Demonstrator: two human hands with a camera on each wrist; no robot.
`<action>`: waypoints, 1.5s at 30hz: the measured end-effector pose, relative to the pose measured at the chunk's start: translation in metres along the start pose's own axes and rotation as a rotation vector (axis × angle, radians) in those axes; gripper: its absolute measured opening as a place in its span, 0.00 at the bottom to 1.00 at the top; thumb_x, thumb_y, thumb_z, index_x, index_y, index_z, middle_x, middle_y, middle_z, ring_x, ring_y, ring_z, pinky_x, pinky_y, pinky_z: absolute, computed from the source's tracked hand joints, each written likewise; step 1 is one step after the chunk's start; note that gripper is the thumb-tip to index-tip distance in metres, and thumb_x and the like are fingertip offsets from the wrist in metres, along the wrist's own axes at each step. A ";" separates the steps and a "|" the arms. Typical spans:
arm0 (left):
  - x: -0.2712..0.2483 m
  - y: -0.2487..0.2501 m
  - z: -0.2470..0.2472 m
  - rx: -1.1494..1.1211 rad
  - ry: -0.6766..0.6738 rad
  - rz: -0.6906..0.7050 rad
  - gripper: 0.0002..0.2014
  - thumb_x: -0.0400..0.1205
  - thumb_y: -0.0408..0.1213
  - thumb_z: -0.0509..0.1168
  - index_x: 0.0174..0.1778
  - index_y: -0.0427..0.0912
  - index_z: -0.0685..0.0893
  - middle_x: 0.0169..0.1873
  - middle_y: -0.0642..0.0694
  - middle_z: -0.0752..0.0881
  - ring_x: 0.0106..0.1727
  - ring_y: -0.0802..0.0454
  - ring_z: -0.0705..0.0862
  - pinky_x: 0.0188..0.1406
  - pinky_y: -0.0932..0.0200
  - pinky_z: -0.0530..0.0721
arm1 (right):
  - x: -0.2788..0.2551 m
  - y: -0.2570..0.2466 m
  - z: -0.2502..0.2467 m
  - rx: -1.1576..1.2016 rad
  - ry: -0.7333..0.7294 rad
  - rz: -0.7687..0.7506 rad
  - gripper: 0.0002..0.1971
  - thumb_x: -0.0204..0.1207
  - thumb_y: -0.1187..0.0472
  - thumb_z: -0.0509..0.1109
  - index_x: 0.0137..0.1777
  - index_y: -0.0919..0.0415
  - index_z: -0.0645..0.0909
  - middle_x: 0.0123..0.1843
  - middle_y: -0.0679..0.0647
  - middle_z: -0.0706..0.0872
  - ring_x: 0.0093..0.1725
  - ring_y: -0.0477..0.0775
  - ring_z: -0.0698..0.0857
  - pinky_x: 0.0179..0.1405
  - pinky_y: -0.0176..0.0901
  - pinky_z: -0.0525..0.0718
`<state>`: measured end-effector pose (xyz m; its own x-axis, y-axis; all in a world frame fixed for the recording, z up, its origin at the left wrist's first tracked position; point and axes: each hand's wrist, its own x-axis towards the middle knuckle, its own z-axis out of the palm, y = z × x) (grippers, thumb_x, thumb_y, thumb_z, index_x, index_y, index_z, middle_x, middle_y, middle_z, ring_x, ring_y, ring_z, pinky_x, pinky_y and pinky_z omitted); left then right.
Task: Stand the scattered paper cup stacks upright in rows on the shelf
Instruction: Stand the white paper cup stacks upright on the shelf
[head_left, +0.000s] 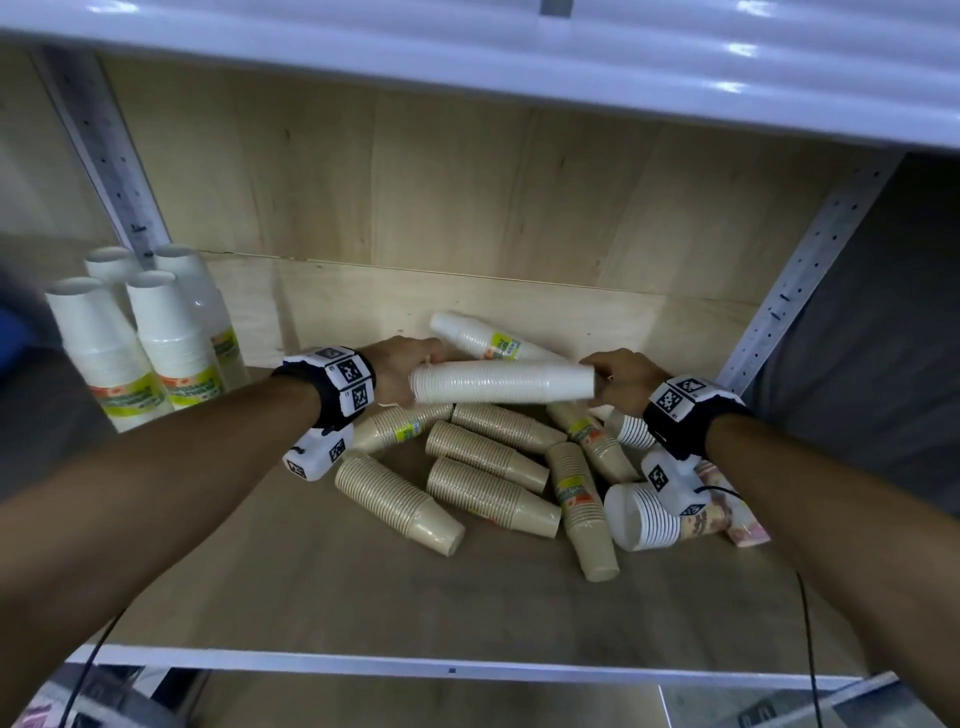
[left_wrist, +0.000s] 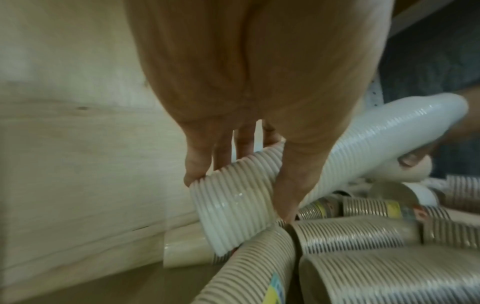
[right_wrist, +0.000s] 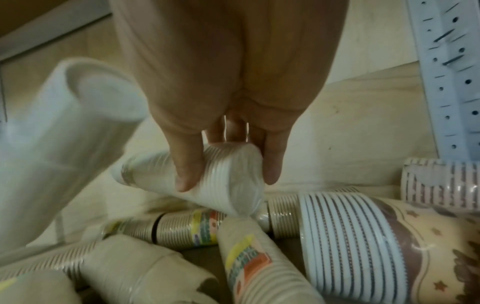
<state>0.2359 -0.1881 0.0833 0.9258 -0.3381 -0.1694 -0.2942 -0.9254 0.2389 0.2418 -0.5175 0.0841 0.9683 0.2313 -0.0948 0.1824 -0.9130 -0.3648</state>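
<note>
Left hand (head_left: 402, 370): its fingers (left_wrist: 193, 164) and thumb were curled round the wide, rimmed end of a long white cup stack (head_left: 501, 383).
Right hand (head_left: 626, 376): in the head view it held the narrow end of the same white stack; in the right wrist view its fingers (right_wrist: 187, 168) were closed round a wrapped white stack end.
Held stack: it lay level between both hands, lifted above the pile, with no label visible.
Pile below: several beige cup stacks (head_left: 488, 491) lay on their sides on the shelf (head_left: 363, 587), touching and crossing one another; a second white stack (head_left: 485, 340) lay behind the held one.
Right side of the pile: two short stacks with white rims and a brown pattern (head_left: 644, 517) lay under the right wrist.
Upright group: four white stacks (head_left: 171, 343) stood bottom-up at the left back of the shelf, close together.
Labels: yellow-green and orange labels showed on the upright stacks and on some beige ones; their writing was too blurred to read.
Wrapping: the stacks appeared to be in clear film.
</note>
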 end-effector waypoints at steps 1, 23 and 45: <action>-0.004 -0.001 -0.004 -0.034 0.028 -0.010 0.31 0.72 0.29 0.76 0.69 0.47 0.71 0.58 0.44 0.80 0.56 0.45 0.80 0.49 0.54 0.79 | -0.001 -0.001 -0.002 0.031 0.017 0.007 0.27 0.73 0.59 0.79 0.71 0.61 0.78 0.64 0.56 0.85 0.58 0.54 0.83 0.55 0.42 0.78; -0.147 -0.040 -0.030 -0.627 0.487 -0.237 0.38 0.72 0.34 0.78 0.74 0.44 0.66 0.59 0.48 0.81 0.61 0.47 0.80 0.62 0.47 0.80 | -0.022 -0.189 0.083 0.841 0.041 -0.067 0.26 0.71 0.62 0.79 0.68 0.62 0.76 0.61 0.58 0.86 0.57 0.59 0.86 0.58 0.55 0.85; -0.245 -0.108 0.054 -0.744 0.542 -0.464 0.36 0.66 0.28 0.80 0.69 0.47 0.74 0.56 0.51 0.86 0.58 0.53 0.84 0.61 0.49 0.83 | -0.040 -0.311 0.220 0.828 -0.186 -0.187 0.32 0.66 0.70 0.77 0.70 0.58 0.72 0.61 0.52 0.84 0.60 0.55 0.83 0.56 0.47 0.79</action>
<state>0.0276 -0.0147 0.0474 0.9478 0.3187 0.0144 0.1699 -0.5425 0.8227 0.1084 -0.1689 -0.0019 0.8778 0.4706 -0.0895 0.0825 -0.3326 -0.9394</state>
